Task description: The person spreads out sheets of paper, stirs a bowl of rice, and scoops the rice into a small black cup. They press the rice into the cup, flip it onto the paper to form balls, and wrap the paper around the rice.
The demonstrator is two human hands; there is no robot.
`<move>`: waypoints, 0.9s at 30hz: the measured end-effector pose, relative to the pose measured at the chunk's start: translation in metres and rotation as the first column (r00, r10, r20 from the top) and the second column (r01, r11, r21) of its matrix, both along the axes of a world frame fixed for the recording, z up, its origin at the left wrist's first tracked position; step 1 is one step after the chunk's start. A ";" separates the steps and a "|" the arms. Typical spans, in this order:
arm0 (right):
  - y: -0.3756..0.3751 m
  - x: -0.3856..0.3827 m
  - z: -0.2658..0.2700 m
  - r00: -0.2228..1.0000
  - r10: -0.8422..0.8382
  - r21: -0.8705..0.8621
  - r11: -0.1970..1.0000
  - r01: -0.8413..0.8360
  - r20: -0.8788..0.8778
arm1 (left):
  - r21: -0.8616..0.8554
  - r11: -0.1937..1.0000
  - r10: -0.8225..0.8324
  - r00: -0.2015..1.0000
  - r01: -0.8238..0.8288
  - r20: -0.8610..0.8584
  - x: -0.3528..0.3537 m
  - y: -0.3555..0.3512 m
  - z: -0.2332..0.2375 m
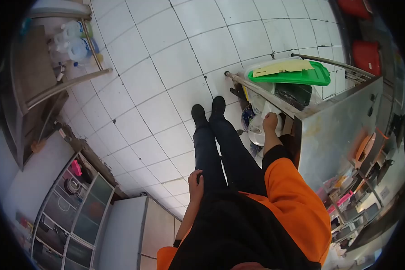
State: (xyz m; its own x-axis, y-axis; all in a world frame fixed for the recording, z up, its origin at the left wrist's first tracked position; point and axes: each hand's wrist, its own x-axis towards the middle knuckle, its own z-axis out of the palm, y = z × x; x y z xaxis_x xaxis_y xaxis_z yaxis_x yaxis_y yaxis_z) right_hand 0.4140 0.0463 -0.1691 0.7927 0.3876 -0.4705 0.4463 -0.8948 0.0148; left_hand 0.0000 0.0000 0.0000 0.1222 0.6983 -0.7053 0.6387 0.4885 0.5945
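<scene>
My left hand (195,183) hangs beside my left thigh, its fingers loosely bent and a little apart, with nothing seen in it. My right arm reaches out to the lower shelf of a steel table. There my right hand (270,121) is closed, right over a pale metal bowl (255,136) and some whitish, see-through material. What its fingers hold is hidden. Close by on the shelf are a dark blue patterned bowl (246,115) and a dark green container (294,95). A green plastic lid (318,74) lies there with a yellow sheet (282,68) on top.
The steel tabletop (333,139) stands at my right, its edge close to my right forearm. White floor tiles (166,67) spread ahead. Plastic bottles (78,47) sit under another table at the far left. A glass-door cabinet (92,209) is on my left; red stools (366,56) stand far right.
</scene>
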 end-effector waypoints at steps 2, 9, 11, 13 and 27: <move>-0.009 -0.007 0.000 0.994 0.090 0.146 0.984 -0.097 0.053 | -0.058 0.997 0.047 0.998 -0.045 0.034 0.005 0.016 -0.022; -0.038 -0.075 0.123 0.979 0.194 0.440 0.886 -0.148 -0.062 | -0.045 0.992 -0.115 0.993 0.115 0.009 -0.011 0.033 0.009; -0.041 -0.100 0.144 0.912 0.345 0.618 0.773 -0.142 -0.222 | -0.206 0.974 0.144 0.954 -0.090 0.265 0.002 0.050 0.008; -0.030 -0.136 0.187 0.739 0.560 0.677 0.710 -0.195 -0.374 | -0.370 0.928 0.204 0.886 -0.040 0.417 0.024 0.085 0.026; 0.022 -0.187 0.390 0.538 0.811 0.783 0.174 -0.597 0.229 | -0.335 0.894 0.448 0.631 -0.298 0.634 0.033 0.221 0.205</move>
State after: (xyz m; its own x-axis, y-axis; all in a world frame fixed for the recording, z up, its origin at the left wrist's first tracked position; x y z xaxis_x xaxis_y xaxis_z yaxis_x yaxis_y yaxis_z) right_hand 0.2272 0.0679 0.2207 -0.0851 0.9732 0.2137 0.7828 0.1980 -0.5899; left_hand 0.0327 0.2209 0.2048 0.3746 0.6628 -0.6484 -0.1684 0.7363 0.6554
